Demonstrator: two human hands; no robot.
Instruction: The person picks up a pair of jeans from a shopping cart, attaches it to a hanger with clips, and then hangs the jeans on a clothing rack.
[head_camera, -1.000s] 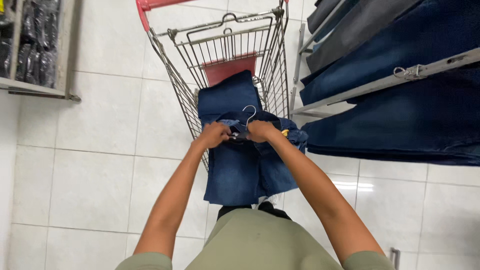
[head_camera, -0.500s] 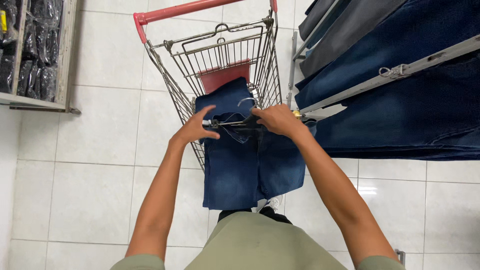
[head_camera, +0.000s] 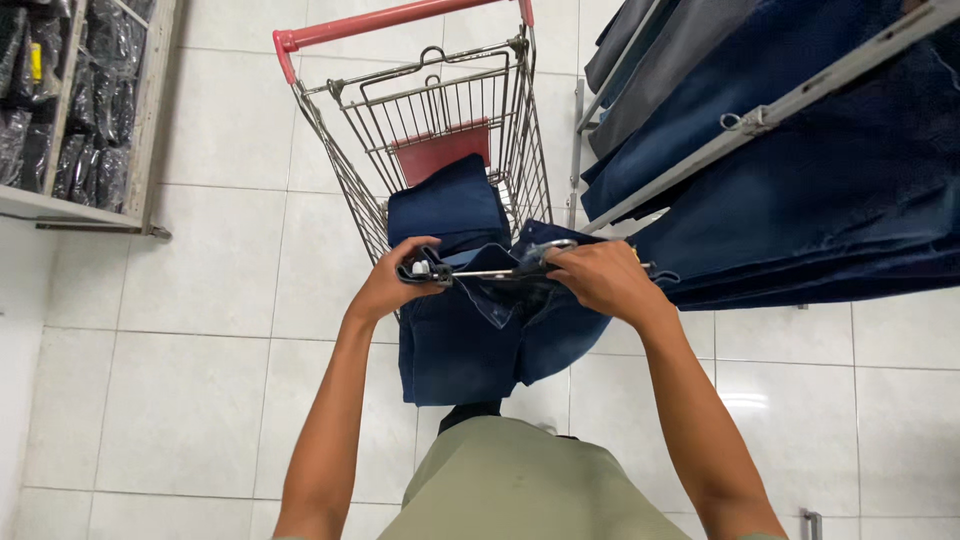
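Two hands clamp metal clip hanger (head_camera: 490, 272): left hand (head_camera: 392, 283) on left end, right hand (head_camera: 597, 281) on right. Dark jeans (head_camera: 470, 340) hang clipped; folded jeans (head_camera: 447, 208) remain in far cart (head_camera: 330, 95).

the dark blue denim jeans (head_camera: 470, 340) hang from a metal clip hanger (head_camera: 490, 272), with the left hand (head_camera: 392, 282) on its left end and the right hand (head_camera: 598, 280) on its right. just beyond them stands the wire shopping cart with a red handle (head_camera: 345, 130) (more folded denim lies inside). to the right, a metal rail of hanging dark jeans (head_camera: 800, 180); far left, a shelf of bagged dark garments (head_camera: 60, 110).
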